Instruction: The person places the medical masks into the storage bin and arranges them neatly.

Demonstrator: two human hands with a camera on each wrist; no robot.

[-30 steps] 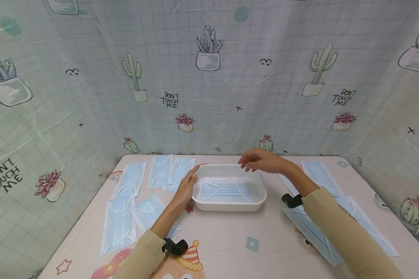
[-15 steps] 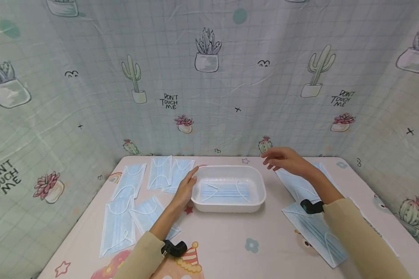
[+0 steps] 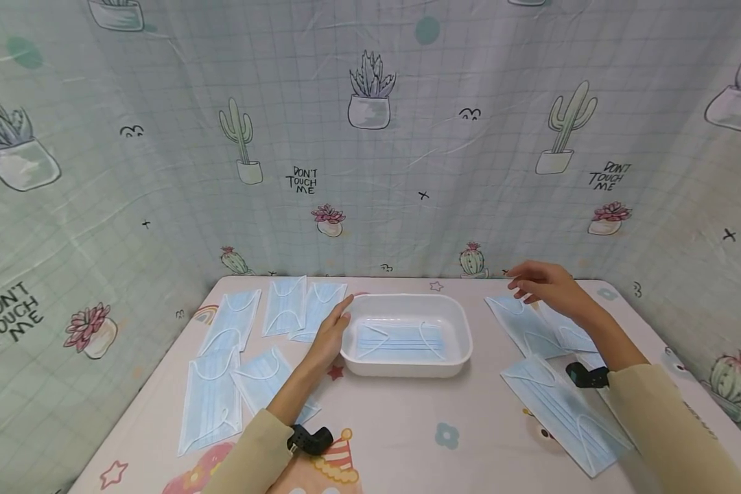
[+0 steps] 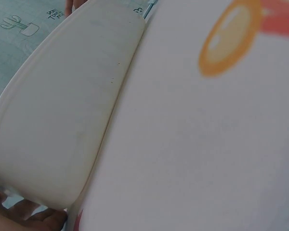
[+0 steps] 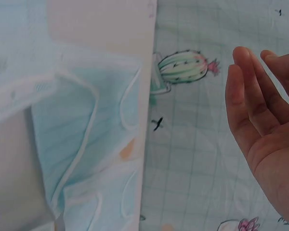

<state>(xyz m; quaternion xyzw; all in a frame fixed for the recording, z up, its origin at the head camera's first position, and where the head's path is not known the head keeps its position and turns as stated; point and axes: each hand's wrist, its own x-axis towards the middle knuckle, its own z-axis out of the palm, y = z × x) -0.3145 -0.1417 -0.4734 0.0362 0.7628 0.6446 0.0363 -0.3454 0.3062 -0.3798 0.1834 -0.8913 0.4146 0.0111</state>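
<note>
A white plastic tray (image 3: 405, 368) stands mid-table with a pleated light-blue face mask (image 3: 401, 337) lying inside, its ear loops on top. My left hand (image 3: 328, 336) rests against the tray's left end, fingers fairly straight along the outside wall. In the left wrist view, its fingers (image 4: 36, 216) touch that end below the rim. Holding nothing, my right hand (image 3: 546, 287) hovers over the masks on the right with loosely bent fingers. Beneath it lies a face mask (image 3: 525, 326), and nearer me another face mask (image 3: 562, 412); my forearm partly covers others.
Several face masks lie at left, among them one near mask (image 3: 210, 398) and one far mask (image 3: 284, 305). The pink printed table (image 3: 401, 439) ends at a patterned cloth backdrop (image 3: 370, 178). Each wrist wears a black camera (image 3: 309, 439).
My right hand has moved rightward from above the tray's back right corner to over the right-hand masks. The left hand and the tray have stayed in place.
</note>
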